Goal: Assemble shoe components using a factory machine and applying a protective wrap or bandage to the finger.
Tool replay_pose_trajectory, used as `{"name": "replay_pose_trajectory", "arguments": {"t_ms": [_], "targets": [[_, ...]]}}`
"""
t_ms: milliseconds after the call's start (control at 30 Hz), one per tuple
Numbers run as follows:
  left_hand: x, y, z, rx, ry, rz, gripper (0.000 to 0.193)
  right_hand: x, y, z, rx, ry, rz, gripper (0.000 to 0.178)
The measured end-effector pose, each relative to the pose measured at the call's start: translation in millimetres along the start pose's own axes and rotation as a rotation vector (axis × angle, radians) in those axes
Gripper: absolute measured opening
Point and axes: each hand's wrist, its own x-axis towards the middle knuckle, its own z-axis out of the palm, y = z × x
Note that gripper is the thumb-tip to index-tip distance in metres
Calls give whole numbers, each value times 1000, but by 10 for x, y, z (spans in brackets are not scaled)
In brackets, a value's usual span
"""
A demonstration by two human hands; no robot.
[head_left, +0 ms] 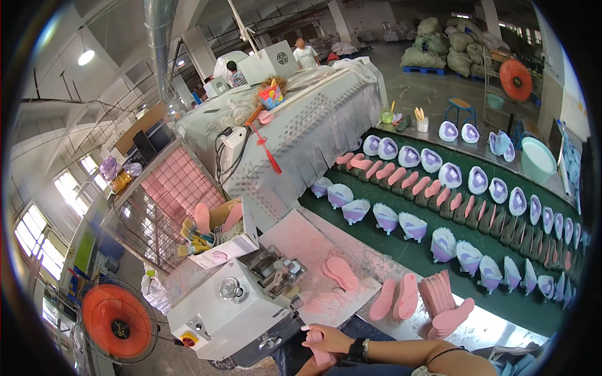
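Close to my body at the lower edge, my right hand (333, 339), with a dark watch on its wrist, is closed around a pink foam insole (321, 356). My left hand (307, 368) shows only in part below it, against the insole's lower end; its fingers are hidden. To the left of my hands stands a white machine (229, 310) with a metal roller head (276, 271). Pink dust covers its board, where a pair of pink insoles (340, 274) lies. On the metal table to the right are more loose insoles (406, 297) and a stack of them (437, 294).
A green conveyor belt (389, 241) carries rows of dark shoes with pink insoles and purple-white shoe uppers (444, 244). An orange fan (119, 321) stands at left, near a box (246, 241) of brushes and insoles. Behind is a large grey machine (307, 125); people stand beyond it.
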Motion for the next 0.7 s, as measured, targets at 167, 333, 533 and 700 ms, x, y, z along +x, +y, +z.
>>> {"name": "replay_pose_trajectory", "arguments": {"t_ms": [167,333,533,700], "targets": [[-106,53,-112,91,-34,-23,46,131,-39,-8,21,25,-64,45],[-190,97,-147,175,-61,-38,46,-60,230,95,-74,-100,24,41],[-826,123,345,179,-22,-137,47,-219,368,174,-53,-91,28,41],[-429,1102,214,24,-115,-280,41,-123,310,57,107,-39,74,38]]}}
